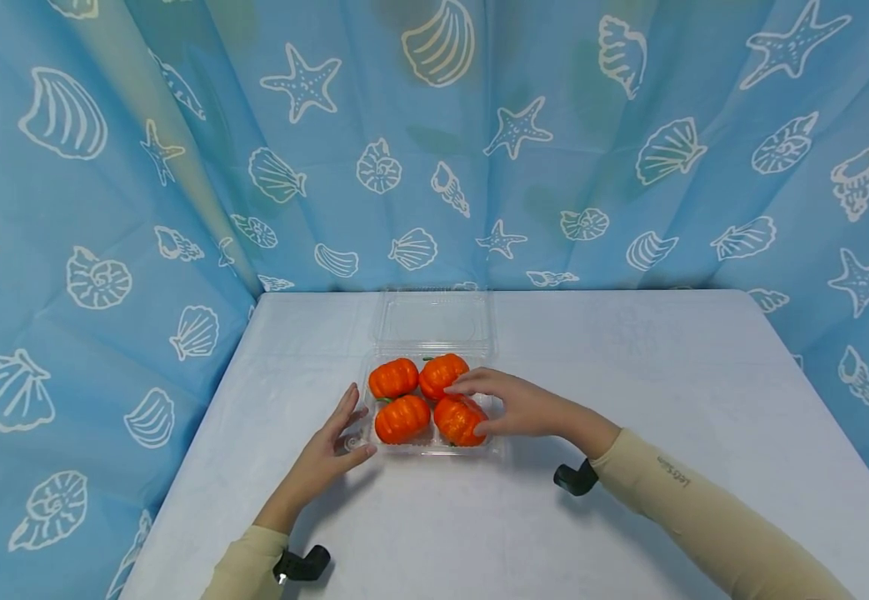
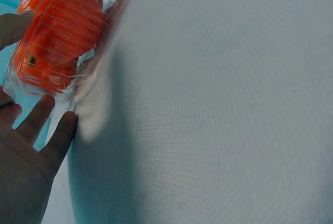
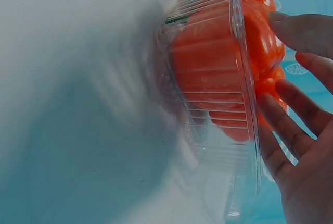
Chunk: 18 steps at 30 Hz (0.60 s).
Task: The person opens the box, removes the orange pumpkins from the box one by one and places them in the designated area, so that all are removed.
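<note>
Several small orange pumpkins (image 1: 402,419) sit in a clear plastic clamshell box (image 1: 434,451), whose hinged lid (image 1: 434,321) lies back, away from me. My left hand (image 1: 319,458) is at the box's left side, fingers spread and thumb by the near left corner. In the left wrist view its fingertips are right at the box wall (image 2: 67,86). Over the right side reaches my right hand (image 1: 527,406), its fingers extended and the thumb at the front right pumpkin (image 1: 458,421). The right wrist view shows the thumb (image 3: 299,32) against that pumpkin's side, with the other fingers spread along the rim.
A white cloth-covered table (image 1: 629,358) carries the box near its back edge. Behind and to the left hangs a blue curtain (image 1: 434,150) with white shells and starfish. Black camera mounts (image 1: 576,477) are worn on both wrists, over beige sleeves.
</note>
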### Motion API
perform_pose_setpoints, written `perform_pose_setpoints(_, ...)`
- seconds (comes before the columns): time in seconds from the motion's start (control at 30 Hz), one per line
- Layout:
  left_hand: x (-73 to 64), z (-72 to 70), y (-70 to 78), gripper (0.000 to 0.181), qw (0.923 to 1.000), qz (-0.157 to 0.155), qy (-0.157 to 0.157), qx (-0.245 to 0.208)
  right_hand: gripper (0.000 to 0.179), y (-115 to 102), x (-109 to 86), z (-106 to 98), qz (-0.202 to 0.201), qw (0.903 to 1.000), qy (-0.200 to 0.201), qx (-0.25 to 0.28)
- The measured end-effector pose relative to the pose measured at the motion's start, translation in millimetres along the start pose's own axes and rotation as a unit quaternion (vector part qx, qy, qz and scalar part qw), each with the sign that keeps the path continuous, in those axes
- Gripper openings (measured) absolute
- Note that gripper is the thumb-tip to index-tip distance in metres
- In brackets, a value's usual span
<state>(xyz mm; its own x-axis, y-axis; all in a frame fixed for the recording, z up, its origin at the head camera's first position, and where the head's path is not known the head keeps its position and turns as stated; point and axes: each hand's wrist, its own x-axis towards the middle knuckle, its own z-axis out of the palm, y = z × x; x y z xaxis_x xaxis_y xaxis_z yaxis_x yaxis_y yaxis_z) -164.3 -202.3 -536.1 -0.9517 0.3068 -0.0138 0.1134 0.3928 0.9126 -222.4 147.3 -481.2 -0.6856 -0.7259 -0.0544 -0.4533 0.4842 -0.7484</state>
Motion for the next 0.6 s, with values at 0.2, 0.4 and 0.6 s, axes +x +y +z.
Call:
perform_pose_setpoints(0.2,-0.3,0.1,-1.4,0.091,0.9999,0.011,-0.001,-0.002,0.062,-3.6,3.1,3.7,-0.007,0.9989,-0.023,-0.041)
perform_pose_setpoints(0.4,-0.5,0.6,-0.4,0.092,1.0000,0.007,0.000,0.001,0.067,-5.0,5.7,6.5,-0.006,0.9953,-0.038,-0.089)
perform_pose_setpoints(0.6,-0.2,0.6,-0.1,0.092,1.0000,0.003,0.004,0.001,0.067,-9.5,5.8,5.9,0.001,0.9950,-0.046,-0.089)
